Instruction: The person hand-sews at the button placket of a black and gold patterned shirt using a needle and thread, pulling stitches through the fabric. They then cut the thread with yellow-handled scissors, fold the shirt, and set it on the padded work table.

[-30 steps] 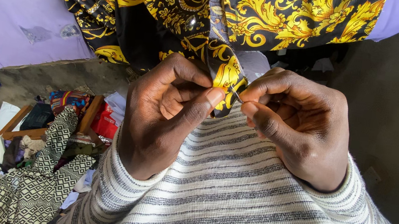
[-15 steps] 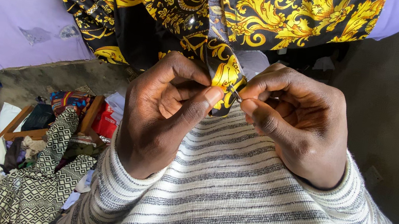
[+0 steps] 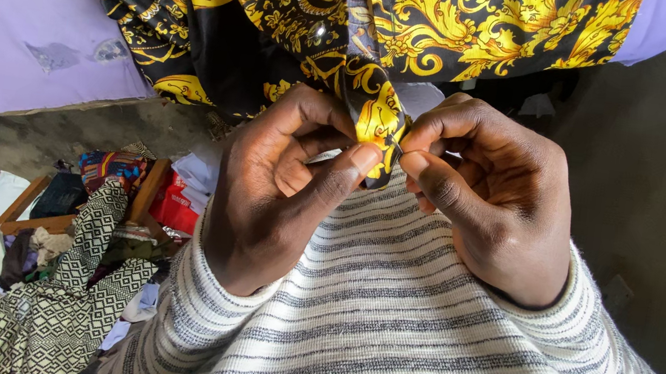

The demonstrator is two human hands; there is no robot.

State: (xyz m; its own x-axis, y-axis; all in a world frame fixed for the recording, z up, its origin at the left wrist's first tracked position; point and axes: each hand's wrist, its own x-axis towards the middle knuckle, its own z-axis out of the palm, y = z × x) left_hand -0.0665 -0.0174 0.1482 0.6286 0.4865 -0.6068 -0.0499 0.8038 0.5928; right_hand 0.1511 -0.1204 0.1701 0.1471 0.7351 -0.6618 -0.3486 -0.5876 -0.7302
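A black fabric with a gold baroque print (image 3: 304, 12) hangs off a lilac-covered table toward me. Its lower corner is folded into a narrow tip between my hands. My left hand (image 3: 281, 189) pinches that tip between thumb and forefinger. My right hand (image 3: 493, 208) touches the same tip from the right, its thumb and forefinger closed on something very small at the fabric's edge; I cannot make out what it is. Both wrists come out of striped grey-and-white knitted sleeves (image 3: 381, 339).
The lilac-covered table (image 3: 19, 34) fills the upper left. Below it on the concrete floor lies a pile of cloth scraps, a black-and-white patterned fabric (image 3: 72, 281), a red piece (image 3: 176, 205) and wooden slats (image 3: 148, 188). Dark floor lies to the right.
My hands stay almost where they were, still pinching the folded fabric tip. The right fingers have shifted slightly against it.
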